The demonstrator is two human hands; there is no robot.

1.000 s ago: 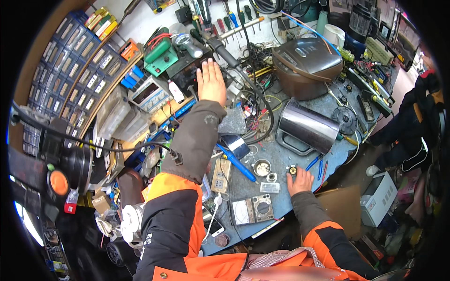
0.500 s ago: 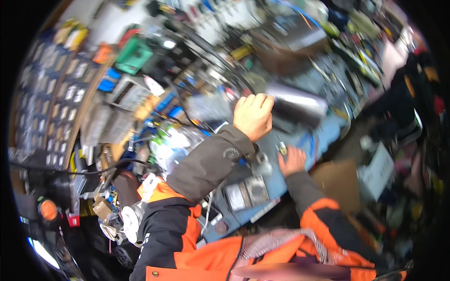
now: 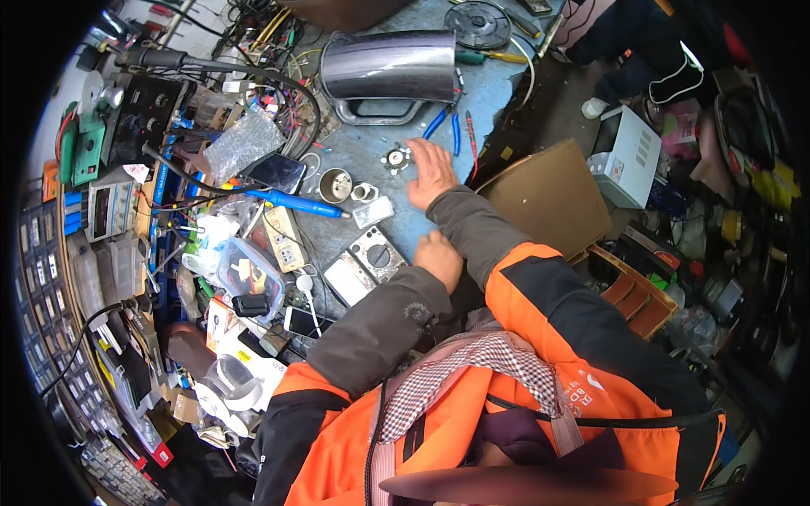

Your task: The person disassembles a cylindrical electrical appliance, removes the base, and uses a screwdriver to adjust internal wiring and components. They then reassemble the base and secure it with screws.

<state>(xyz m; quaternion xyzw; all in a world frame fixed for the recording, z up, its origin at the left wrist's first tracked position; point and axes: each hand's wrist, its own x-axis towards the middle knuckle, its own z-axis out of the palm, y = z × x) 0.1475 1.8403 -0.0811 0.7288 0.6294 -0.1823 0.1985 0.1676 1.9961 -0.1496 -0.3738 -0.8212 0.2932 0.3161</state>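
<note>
My right hand (image 3: pixel 432 177) rests on the blue bench (image 3: pixel 481 93), fingers slightly bent and apart, just right of a small round metal part (image 3: pixel 395 160). My left hand (image 3: pixel 439 257) is low at the front edge, beside a multimeter (image 3: pixel 375 253); its fingers curl down, their tips and anything in them hidden. Around them lie a small metal cup (image 3: pixel 335 184) with bits inside, a clear small box (image 3: pixel 374 211), blue-handled pliers (image 3: pixel 439 122), a blue soldering iron (image 3: pixel 299 202) and, farther back, a steel kettle body (image 3: pixel 384 72) on its side.
Drawer cabinets (image 3: pixel 46 270), instruments (image 3: pixel 110 207), cables and a plastic tub (image 3: pixel 249 274) crowd the left. Beyond the bench's right edge are a cardboard sheet (image 3: pixel 548 202), a white appliance (image 3: pixel 624 152), a wooden tray (image 3: pixel 633 295) and another person's dark-trousered leg with a white shoe (image 3: pixel 593 107).
My left hand has come down from the instruments at the back left to the front edge near my right hand, its fingers now curled. The view has tilted and shifted.
</note>
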